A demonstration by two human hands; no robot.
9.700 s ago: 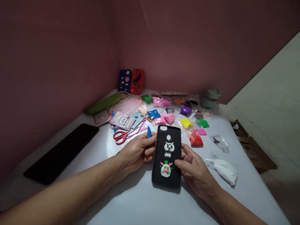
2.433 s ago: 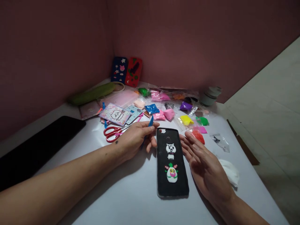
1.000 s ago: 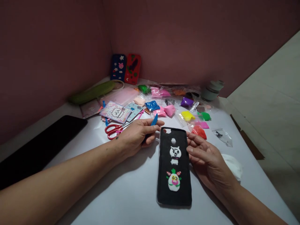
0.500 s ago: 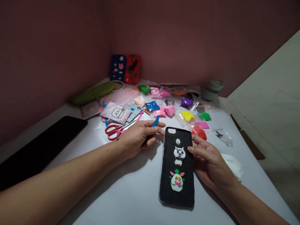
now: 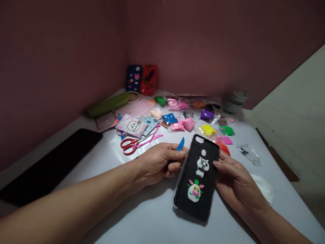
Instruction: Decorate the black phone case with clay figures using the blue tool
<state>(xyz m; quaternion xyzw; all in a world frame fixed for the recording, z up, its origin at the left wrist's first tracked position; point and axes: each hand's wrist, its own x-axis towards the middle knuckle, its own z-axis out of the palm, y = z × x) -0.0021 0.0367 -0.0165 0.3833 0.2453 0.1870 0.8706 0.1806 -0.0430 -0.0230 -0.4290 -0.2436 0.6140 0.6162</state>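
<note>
My right hand grips a black phone case by its right edge, thumb on the face and fingers behind. On the case sit a white clay animal head with black markings, a white piece under it, and a white round clay figure with green, pink and yellow parts. My left hand is closed around a blue plastic clay knife, its blade pointing up. The left fingertips are close to the case's left edge; whether they touch it I cannot tell.
Red-handled scissors and pink tools lie beyond my left hand, near picture cards. Several bags of coloured clay spread across the back. A dark phone-like slab lies left. Decorated cases lean on the wall; a jar stands right.
The phone case has tilted, its top end leaning to the right. My left hand has moved right and slightly down with the blue knife. The whole view has shifted a little.
</note>
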